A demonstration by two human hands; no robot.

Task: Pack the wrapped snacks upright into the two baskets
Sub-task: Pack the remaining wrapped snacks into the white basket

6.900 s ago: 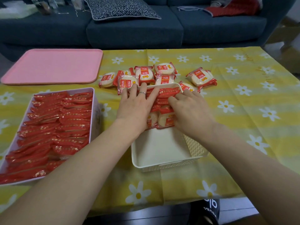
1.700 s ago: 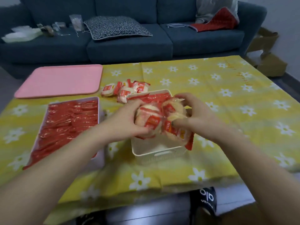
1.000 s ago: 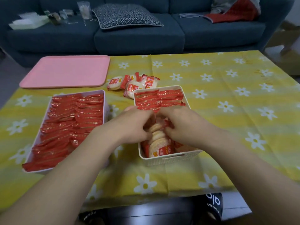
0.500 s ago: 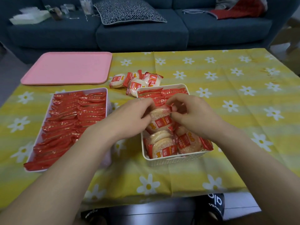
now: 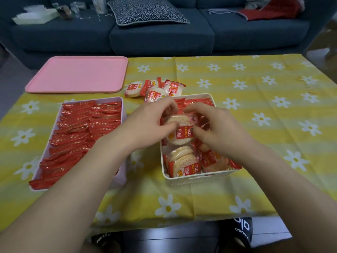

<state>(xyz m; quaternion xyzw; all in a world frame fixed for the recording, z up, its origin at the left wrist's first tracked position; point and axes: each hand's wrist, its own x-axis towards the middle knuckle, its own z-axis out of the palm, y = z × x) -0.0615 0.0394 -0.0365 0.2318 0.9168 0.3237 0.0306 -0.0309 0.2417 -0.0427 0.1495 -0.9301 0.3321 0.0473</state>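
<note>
A white basket (image 5: pixel 196 178) in the middle of the table has upright red snack packs at its far end and loose wrapped rice crackers lying at its near end. Over it, my left hand (image 5: pixel 145 123) and my right hand (image 5: pixel 217 130) both pinch one wrapped cracker (image 5: pixel 179 129), held face-up between them. A pink-white basket (image 5: pixel 122 114) on the left is full of upright red packs (image 5: pixel 80 132). Three loose wrapped crackers (image 5: pixel 155 87) lie on the cloth just behind the white basket.
A pink tray (image 5: pixel 78 74) sits at the back left of the yellow flowered tablecloth (image 5: pixel 255 99). A dark blue sofa with a patterned cushion (image 5: pixel 147 10) stands beyond the table. Black slippers (image 5: pixel 240 229) show below the table's near edge.
Both hands dropped a bundle of crackers into the white basket, then lifted one cracker out of its middle. They now hold it slightly farther back over the basket.
</note>
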